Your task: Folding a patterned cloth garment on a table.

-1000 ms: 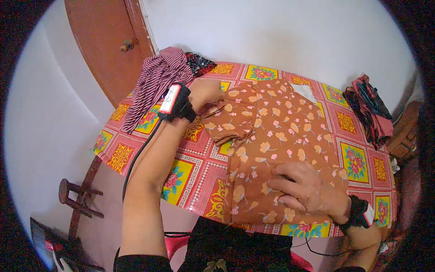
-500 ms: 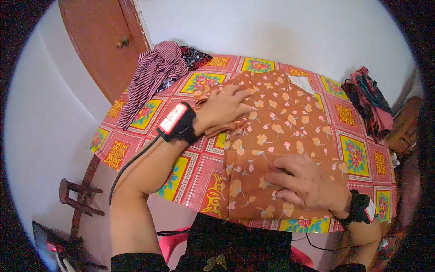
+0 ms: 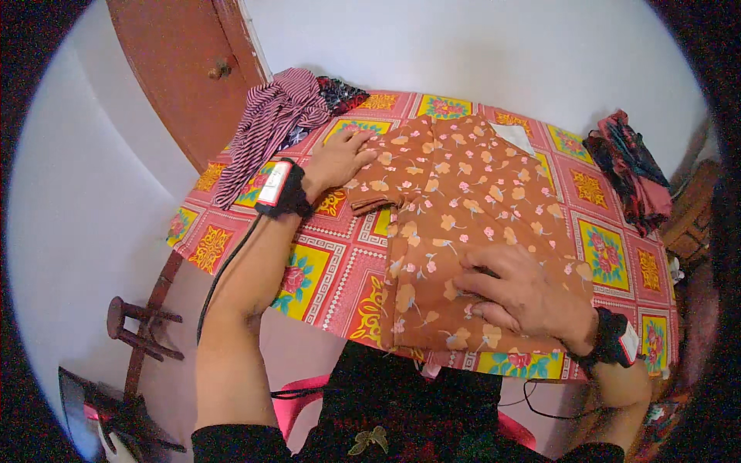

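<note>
A brown garment (image 3: 471, 201) with orange and pink flowers lies spread on the table, its short sleeve (image 3: 378, 197) pointing left. My left hand (image 3: 340, 160) is at the outer edge of that sleeve, palm down, fingers apart and fingertips touching the cloth. Low on the garment's right side rests my right hand (image 3: 525, 297), its fingers loosely bent over the fabric with gaps between them. A white patch (image 3: 512, 136) shows at the garment's neck. Both wrists wear black bands with cables.
The table carries a pink and yellow patterned cover (image 3: 309, 297). Striped cloth (image 3: 270, 131) is heaped at its far left, and a dark and pink folded pile (image 3: 631, 174) lies at the far right. A brown stool (image 3: 143, 328) stands on the floor at left.
My left hand has moved left from the upper part of the garment to the sleeve's outer edge. The bunched sleeve now lies flatter. My right hand stays in place.
</note>
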The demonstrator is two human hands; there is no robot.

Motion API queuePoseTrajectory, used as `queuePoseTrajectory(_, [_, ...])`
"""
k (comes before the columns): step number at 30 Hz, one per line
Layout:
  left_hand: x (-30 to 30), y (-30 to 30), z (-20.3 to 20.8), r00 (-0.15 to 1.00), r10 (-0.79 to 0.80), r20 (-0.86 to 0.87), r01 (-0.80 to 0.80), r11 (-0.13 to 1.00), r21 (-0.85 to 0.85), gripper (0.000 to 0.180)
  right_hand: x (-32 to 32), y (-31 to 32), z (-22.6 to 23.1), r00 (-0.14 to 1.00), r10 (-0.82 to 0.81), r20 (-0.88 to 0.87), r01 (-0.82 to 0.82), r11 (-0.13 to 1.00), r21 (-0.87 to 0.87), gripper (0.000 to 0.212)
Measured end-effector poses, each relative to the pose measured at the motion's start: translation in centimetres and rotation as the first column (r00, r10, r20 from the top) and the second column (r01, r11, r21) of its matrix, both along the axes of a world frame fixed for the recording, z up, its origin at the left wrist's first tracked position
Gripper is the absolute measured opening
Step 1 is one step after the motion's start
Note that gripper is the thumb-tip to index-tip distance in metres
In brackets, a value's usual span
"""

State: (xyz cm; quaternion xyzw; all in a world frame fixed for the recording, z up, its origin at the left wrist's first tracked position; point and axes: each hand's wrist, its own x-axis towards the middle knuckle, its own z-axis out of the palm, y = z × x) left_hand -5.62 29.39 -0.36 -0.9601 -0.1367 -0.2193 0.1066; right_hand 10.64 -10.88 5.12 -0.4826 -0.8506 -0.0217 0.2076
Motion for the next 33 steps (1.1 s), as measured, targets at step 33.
queuePoseTrajectory(33, [-7.2,-24.5,6.6,0.782,-0.598,-0.175,0.516,0.779,-0.356,0.076,2.0,-3.5,4.7,0.988,-0.139,0.071,0.146,0.984,-0.106,0.058])
